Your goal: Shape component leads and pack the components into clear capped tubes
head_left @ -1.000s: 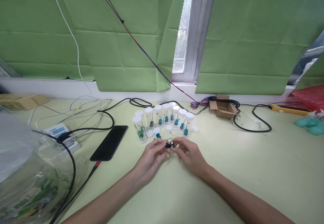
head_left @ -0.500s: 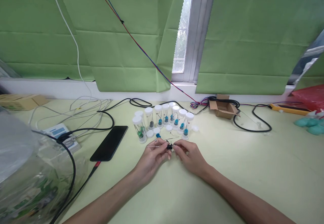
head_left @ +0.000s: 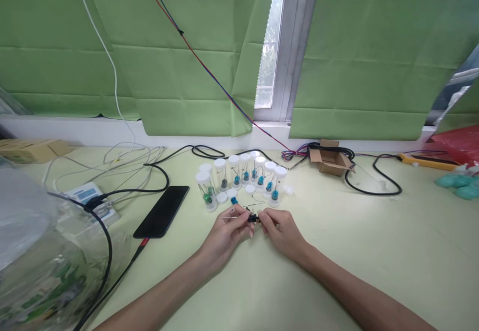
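A small black part [head_left: 253,218] sits between my two hands, too small to name exactly. The fingertips of my left hand [head_left: 232,225] pinch its left side, and a thin metal wire [head_left: 227,217] sticks out leftward past those fingers. My right hand [head_left: 276,225] closes thumb and forefinger at the part's right end. Just beyond my hands lie a blue piece [head_left: 234,201] and a bent thin wire [head_left: 256,203]. Behind them stand several clear tubes with white caps, one tube [head_left: 274,194] holding a blue piece and another [head_left: 207,194] a green one.
Loose white caps [head_left: 289,190] lie among the tubes. To the left are a black phone [head_left: 160,212] with a cable and a clear plastic bag [head_left: 45,261]. Black cables [head_left: 377,191] and a small open cardboard box [head_left: 330,161] lie toward the back.
My right hand has shifted slightly to the right, and more of the black part shows between my fingertips. My left hand has hardly moved.
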A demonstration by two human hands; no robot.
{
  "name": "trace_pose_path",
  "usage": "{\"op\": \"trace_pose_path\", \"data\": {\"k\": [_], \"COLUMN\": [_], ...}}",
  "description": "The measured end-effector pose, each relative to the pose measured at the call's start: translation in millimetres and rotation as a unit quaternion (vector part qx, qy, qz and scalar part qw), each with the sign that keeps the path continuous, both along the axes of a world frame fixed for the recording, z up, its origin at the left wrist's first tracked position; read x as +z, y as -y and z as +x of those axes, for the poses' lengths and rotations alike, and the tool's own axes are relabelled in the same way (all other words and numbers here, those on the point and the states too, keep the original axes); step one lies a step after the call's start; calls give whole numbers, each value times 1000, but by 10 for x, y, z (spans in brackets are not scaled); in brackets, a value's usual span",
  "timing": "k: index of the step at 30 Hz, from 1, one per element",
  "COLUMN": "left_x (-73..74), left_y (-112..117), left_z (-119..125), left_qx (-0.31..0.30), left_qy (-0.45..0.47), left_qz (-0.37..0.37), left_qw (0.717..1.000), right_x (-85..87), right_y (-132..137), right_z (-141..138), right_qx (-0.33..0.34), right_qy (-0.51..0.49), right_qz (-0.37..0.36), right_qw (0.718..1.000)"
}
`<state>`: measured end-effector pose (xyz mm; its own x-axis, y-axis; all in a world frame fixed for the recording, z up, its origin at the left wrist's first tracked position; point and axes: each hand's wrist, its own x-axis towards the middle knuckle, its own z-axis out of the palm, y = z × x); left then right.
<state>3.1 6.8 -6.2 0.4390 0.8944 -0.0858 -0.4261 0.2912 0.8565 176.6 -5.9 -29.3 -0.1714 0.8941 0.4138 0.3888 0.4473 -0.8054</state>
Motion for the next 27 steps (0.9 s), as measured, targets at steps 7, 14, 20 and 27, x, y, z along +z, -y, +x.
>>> {"op": "trace_pose_path", "data": {"k": [7,14,20,27], "left_x": [1,9,6,25], "left_y": [-35,-24,-10,18], "left_z": [0,10,9,-1], "left_qx": [38,35,28,7], "left_qy": [32,36,29,-5], "left_qz": [-60,-63,-33,20], "left_qw": [997,997,999,1000], "right_x": [14,-20,-42,0], "right_y": [9,-6,-2,3], "right_z": [6,4,0,3], "right_qx": [14,21,17,19], "right_qy": [-41,-49,-45,-23], "right_qz": [6,6,-8,-8], "right_qw": [999,999,999,1000]}}
